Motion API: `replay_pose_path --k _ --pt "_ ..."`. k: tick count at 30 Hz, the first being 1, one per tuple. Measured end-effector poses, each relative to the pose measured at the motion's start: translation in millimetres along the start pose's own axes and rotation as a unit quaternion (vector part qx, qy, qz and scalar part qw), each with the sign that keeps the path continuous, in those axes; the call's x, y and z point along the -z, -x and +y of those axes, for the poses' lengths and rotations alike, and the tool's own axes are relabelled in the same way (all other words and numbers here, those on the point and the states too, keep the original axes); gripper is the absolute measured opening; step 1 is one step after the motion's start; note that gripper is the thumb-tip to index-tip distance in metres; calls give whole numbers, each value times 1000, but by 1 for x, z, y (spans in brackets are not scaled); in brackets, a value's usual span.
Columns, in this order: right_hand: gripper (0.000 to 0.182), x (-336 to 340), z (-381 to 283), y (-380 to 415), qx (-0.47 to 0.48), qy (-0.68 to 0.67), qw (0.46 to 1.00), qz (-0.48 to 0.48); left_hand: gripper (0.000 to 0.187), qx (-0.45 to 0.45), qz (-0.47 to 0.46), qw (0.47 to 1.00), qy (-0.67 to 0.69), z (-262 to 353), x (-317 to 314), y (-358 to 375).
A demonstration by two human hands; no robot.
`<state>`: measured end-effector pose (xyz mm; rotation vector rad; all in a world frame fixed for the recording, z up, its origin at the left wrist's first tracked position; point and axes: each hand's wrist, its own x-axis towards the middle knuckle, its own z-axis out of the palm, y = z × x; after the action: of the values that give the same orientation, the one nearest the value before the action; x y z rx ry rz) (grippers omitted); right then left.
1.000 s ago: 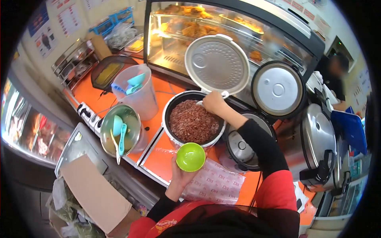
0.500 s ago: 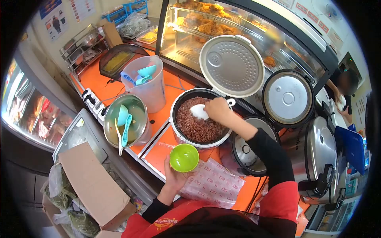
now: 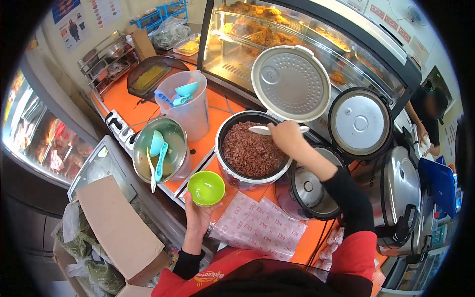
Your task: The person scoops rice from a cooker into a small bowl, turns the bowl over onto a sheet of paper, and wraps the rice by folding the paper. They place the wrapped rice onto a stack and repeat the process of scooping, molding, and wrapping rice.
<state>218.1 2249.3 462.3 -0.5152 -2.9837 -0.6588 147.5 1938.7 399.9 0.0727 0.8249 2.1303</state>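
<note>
My left hand (image 3: 198, 213) is closed around a green bowl (image 3: 206, 188), tilted so its inside shows; no rice can be seen in it. In my right hand (image 3: 286, 140) is a white rice paddle (image 3: 260, 130), held by its handle above the rice cooker (image 3: 217, 154). Reddish-brown rice (image 3: 250, 151) fills much of the cooker's pot, and its lid (image 3: 292, 84) stands raised behind. Below the cooker lies printed wrapping paper (image 3: 262, 225) on the orange counter (image 3: 213, 106).
Left of the cooker stand a metal pot (image 3: 185, 166) with blue scoops and a plastic jug (image 3: 198, 119). A second cooker (image 3: 309, 185) is at right. Behind is a glass food display case (image 3: 230, 54). A cardboard box (image 3: 118, 227) sits lower left; another person (image 3: 430, 111) stands far right.
The green bowl has moved left and slightly up in my left hand. My right hand has shifted right, and the paddle has turned edge-on above the rice.
</note>
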Motion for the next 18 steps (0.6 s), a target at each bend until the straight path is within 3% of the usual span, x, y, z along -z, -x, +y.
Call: replay_pose_path --k 4,10,13,18 --pt "10 41 -22 43 106 -22 993 -46 58 -11 16 1000 -21 5 5 8" --pt "10 -23 -14 30 88 -68 994 5 57 18 21 1000 -9 -5 4 15" --pt "12 -17 0 21 90 -65 993 34 56 19 -3 1000 -20 -7 0 17" --pt "12 33 4 41 131 -70 989 -24 56 -5 38 999 -16 -4 10 27"
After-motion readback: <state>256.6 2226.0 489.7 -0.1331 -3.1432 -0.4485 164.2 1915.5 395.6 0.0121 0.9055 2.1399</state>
